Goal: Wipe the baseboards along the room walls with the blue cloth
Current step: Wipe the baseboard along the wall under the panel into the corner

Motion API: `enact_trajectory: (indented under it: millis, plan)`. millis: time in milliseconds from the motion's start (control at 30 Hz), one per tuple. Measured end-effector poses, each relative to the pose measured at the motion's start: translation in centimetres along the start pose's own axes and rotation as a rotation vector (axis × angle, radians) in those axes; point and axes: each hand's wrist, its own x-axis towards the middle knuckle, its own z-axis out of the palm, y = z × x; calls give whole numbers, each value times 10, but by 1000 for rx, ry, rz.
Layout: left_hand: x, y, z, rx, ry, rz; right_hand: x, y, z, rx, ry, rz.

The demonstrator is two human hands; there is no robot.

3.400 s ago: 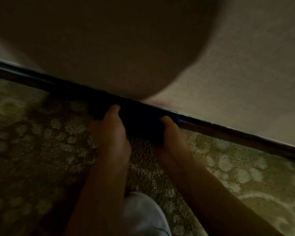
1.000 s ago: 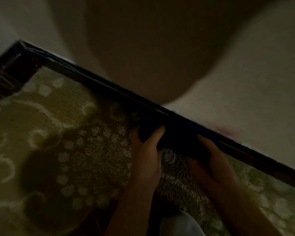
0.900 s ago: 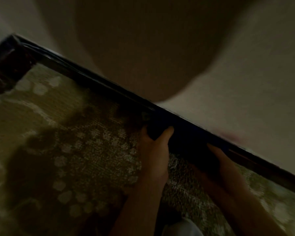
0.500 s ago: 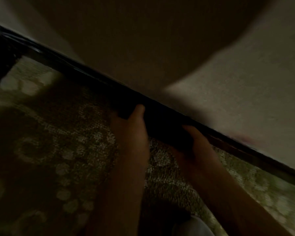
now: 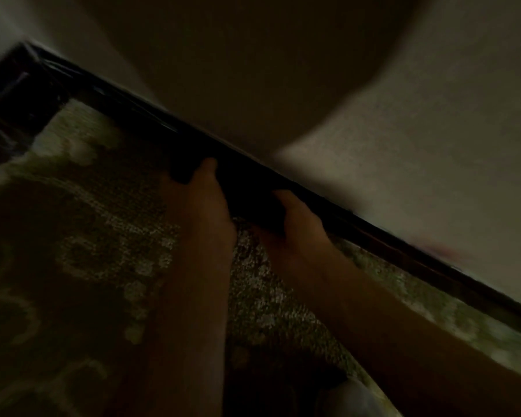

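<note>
The scene is dim and blurred. A dark baseboard runs diagonally from upper left to lower right under a pale wall. The blue cloth, nearly black in my shadow, lies bunched against the baseboard. My left hand grips the cloth's left end, fingers curled over it. My right hand grips its right end, pressed to the baseboard. Most of the cloth is hidden in darkness between my hands.
Patterned green and cream carpet covers the floor. At the upper left the baseboard meets a dark corner piece. My shadow falls over the wall. A pale trouser knee shows at the bottom edge.
Both hands have slid the cloth leftward along the baseboard towards the corner. The view has swung, so the corner piece is again in sight at the upper left.
</note>
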Motion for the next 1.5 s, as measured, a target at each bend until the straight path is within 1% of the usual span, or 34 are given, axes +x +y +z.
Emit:
enact_trajectory:
  millis: [33,67,133,167,200,233,333,400,433,500,567,667,833,1000,1067,1133,1167,1200,1300,1333,1367,1433,1500]
  plan:
    - [-23,1,3,46,-13,-28,-10,-3,-14,-27,46,-42]
    - [-51,1,5,100,-33,-47,-15,-5,-30,-22,100,-43]
    - [-94,-11,2,141,-191,-140,-35,-13,-68,-53,163,-94]
    - [-108,-18,-4,169,-277,-190,-49,-19,-80,-16,194,-90]
    - [-118,-21,-11,194,-323,-226,-65,-21,-87,-14,197,-92]
    - [-128,-21,-19,193,-335,-269,-78,-20,-89,15,166,-70]
    - [-157,-9,-41,107,-278,-374,-120,-17,-81,-6,137,-37]
    - [-164,0,-53,111,-265,-355,-134,-13,-77,-6,100,-33]
    - [-163,2,-57,129,-274,-344,-137,-12,-74,13,127,-30]
    - [-162,6,-59,186,-334,-283,-134,-9,-77,61,130,-44]
    - [-155,2,-56,248,-393,-194,-116,3,-86,105,134,-54]
    - [-136,-24,-55,263,-404,-126,-86,23,-105,110,141,-75]
    - [-118,-58,-53,161,-356,-115,-60,29,-119,143,144,-145]
    - [-105,-54,-4,40,-298,-58,-49,12,-107,179,80,-240]
    - [-96,-48,14,21,-269,-46,-41,1,-108,196,69,-232]
    - [-92,-54,22,14,-203,-53,-36,-6,-115,222,71,-218]
    - [-96,-60,24,30,-202,-50,-35,-8,-123,245,100,-210]
    - [-102,-70,27,69,-247,-55,-36,-10,-132,285,139,-203]
    - [-134,-100,37,285,-465,-124,-44,-20,-169,416,296,-252]
    - [-142,-106,42,326,-498,-141,-47,-26,-180,428,341,-280]
    - [-144,-112,47,339,-502,-148,-50,-30,-186,425,376,-302]
    - [-142,-108,46,303,-445,-157,-50,-28,-178,420,388,-315]
    - [-127,-95,34,259,-326,-123,-48,-20,-149,395,357,-255]
